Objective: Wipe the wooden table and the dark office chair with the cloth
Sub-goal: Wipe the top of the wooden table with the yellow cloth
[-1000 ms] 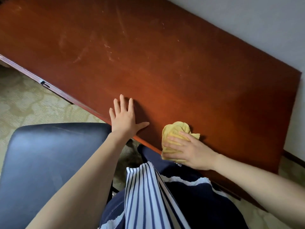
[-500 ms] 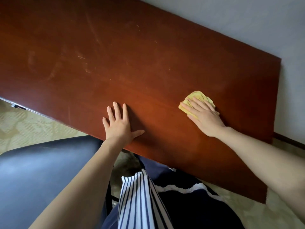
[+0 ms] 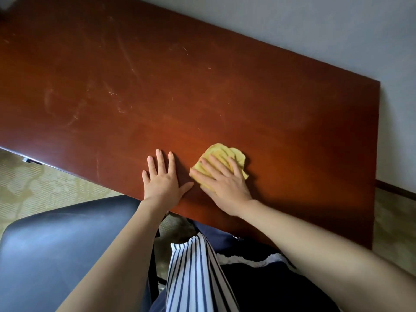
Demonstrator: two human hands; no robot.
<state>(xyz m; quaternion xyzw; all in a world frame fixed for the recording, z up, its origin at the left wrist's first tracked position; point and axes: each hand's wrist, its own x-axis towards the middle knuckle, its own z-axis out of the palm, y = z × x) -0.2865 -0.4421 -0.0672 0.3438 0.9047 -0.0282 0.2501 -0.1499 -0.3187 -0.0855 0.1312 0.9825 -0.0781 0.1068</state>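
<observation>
**Inspector:** Report the main surfaces.

**Operator:** The wooden table [image 3: 225,91] runs diagonally across the view, its far edge against a pale wall [image 3: 315,30]. Pale scuff marks [image 3: 128,57] streak its left half. The dark office chair [image 3: 56,248] stands at lower left on patterned carpet [image 3: 45,188], its seat just beside the table's near edge.

**Inspector:** Position of the hands?

**Operator:** Both rest on the tabletop close to the near edge, just beside each other. The left hand [image 3: 161,180] lies palm down, fingers straight and slightly spread, thumb out to the right. It holds nothing. The right hand [image 3: 225,188] also lies flat, fingers straight and spread, pressing down on the cloth [image 3: 219,152] without curling round it.

**Inspector:** Location of the cloth?

**Operator:** The cloth is yellow and bunched. It lies on the tabletop under the right hand's fingers, with its far folds showing beyond the fingertips. The left thumb tip is close to its left edge, but contact cannot be confirmed.
</observation>
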